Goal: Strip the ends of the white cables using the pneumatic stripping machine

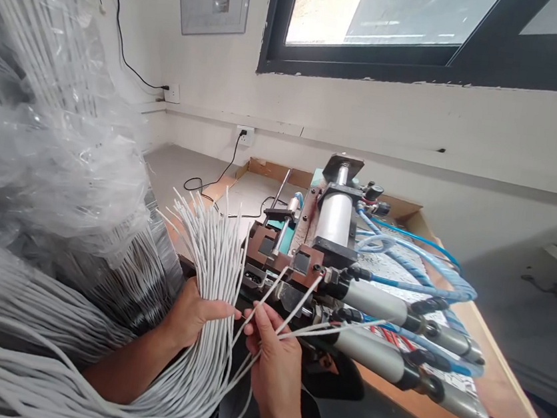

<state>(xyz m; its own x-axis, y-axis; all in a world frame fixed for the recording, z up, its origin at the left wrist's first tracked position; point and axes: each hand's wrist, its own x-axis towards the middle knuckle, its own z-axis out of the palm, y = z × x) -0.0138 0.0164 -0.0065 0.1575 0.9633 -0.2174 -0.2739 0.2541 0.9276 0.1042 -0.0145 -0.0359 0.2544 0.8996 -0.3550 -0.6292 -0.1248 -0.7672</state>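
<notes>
My left hand (193, 313) is wrapped round a thick bundle of white cables (215, 255), whose cut ends fan out above the fist. My right hand (275, 349) pinches a few single white cables (297, 308) between thumb and fingers, just right of the bundle. Their ends splay up and to the right, before the front of a pneumatic machine (303, 259) with brown jaw blocks. The fingertips of both hands almost meet. Below the hands, the cables curve down and away to the left.
Long cable bundles wrapped in clear plastic (56, 170) fill the left side. Silver air cylinders (378, 302) with blue hoses (431, 280) reach out to the right on a wooden-edged bench (502, 402). Behind are a wall socket with a black plug (244, 135) and a window (380, 19).
</notes>
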